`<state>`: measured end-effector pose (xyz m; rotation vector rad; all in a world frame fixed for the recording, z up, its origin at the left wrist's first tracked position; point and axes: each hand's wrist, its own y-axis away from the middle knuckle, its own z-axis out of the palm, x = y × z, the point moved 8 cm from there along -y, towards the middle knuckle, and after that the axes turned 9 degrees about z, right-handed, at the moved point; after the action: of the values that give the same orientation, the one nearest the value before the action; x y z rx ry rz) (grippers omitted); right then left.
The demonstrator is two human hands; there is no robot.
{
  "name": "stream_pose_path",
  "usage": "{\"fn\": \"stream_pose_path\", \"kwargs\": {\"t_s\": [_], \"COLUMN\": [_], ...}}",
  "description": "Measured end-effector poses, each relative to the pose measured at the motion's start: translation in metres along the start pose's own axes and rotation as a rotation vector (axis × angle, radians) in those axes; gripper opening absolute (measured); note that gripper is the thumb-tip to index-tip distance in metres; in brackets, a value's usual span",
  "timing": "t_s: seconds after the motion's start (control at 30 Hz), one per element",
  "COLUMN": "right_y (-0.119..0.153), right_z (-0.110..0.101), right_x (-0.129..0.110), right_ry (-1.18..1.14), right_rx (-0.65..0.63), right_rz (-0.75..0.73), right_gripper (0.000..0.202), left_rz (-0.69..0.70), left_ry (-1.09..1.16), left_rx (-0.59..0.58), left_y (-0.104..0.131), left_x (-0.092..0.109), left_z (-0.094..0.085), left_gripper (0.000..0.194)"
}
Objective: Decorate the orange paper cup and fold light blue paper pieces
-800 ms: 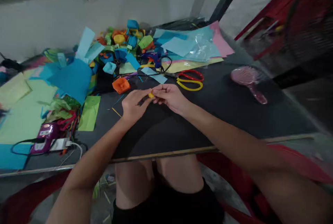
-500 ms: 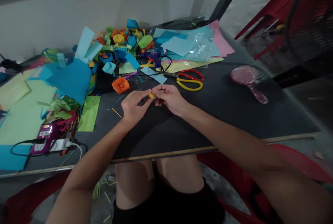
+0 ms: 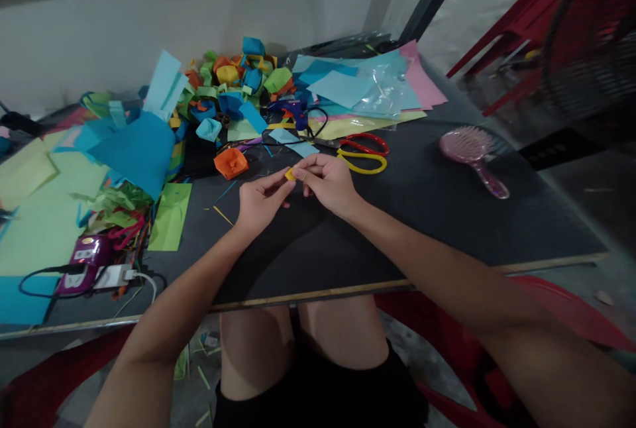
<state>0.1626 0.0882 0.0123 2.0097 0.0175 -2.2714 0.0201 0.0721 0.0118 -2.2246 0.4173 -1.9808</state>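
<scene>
Over the dark table, both hands pinch one small piece of yellow paper (image 3: pixel 289 175) between them. My left hand (image 3: pixel 259 203) grips its left side between thumb and fingertips. From the other side, my right hand (image 3: pixel 328 183) closes thumb and fingers on it, covering part of the paper. To the left of the hands sits a folded orange paper shape (image 3: pixel 231 163). Scissors with one red and one yellow handle (image 3: pixel 365 162) lie just beyond my right hand. A light blue paper strip (image 3: pixel 294 143) rests behind the fingers.
A heap of folded coloured paper pieces (image 3: pixel 228 75) stands at the back, beside a blue glue gun (image 3: pixel 295 112). Paper sheets (image 3: pixel 348 83) in clear plastic lie right of it. A pink hairbrush (image 3: pixel 470 145) is at right, a purple device (image 3: pixel 89 259) with cables at left.
The yellow paper has shifted slightly up and has been turned a little between my fingers. My left hand has moved slightly right, and its grip has changed.
</scene>
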Motion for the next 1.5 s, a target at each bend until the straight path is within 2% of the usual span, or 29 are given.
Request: {"fn": "stream_pose_path", "kwargs": {"t_s": [0.2,0.33,0.43,0.53,0.7,0.87,1.2,1.33,1.43,1.5], "right_y": [0.001,0.0,0.0,-0.001,0.001,0.003,0.006,0.003,0.0,-0.001], "right_z": [0.004,0.006,0.006,0.005,0.005,0.005,0.007,0.006,0.006,0.007], "right_x": [0.0,0.002,0.003,0.003,-0.002,-0.003,-0.003,0.0,0.002,0.002], "right_ry": [0.087,0.081,0.07,0.075,0.148,0.195,0.273,0.251,0.194,0.17], "right_rx": [-0.053,-0.089,-0.091,-0.093,-0.1,-0.092,-0.072,-0.076,-0.098,-0.106], "right_rz": [-0.026,-0.016,-0.008,-0.009,-0.089,-0.136,-0.18,-0.172,-0.142,-0.126], "right_gripper": [0.038,0.04,0.042,0.041,0.036,0.029,0.023,0.026,0.031,0.033], "left_rz": [-0.119,-0.131,-0.11,-0.022,0.093,0.066,0.009,0.032,0.125,0.209], "left_ry": [0.199,0.212,0.161,0.06,-0.042,0.018,0.028,-0.009,-0.065,-0.125], "left_rx": [0.085,0.107,0.086,0.044,0.027,0.001,0.068,-0.014,-0.137,-0.194], "left_y": [-0.001,-0.001,-0.002,-0.005,-0.008,-0.011,-0.009,-0.011,-0.013,-0.014], "left_x": [-0.012,-0.013,-0.012,-0.007,0.0,0.001,-0.003,-0.005,0.001,0.007], "left_z": [-0.004,-0.007,-0.008,-0.009,-0.012,-0.012,-0.016,-0.011,-0.005,-0.004], "left_gripper": [0.036,0.031,0.031,0.036,0.031,0.026,0.027,0.034,0.039,0.035]}}
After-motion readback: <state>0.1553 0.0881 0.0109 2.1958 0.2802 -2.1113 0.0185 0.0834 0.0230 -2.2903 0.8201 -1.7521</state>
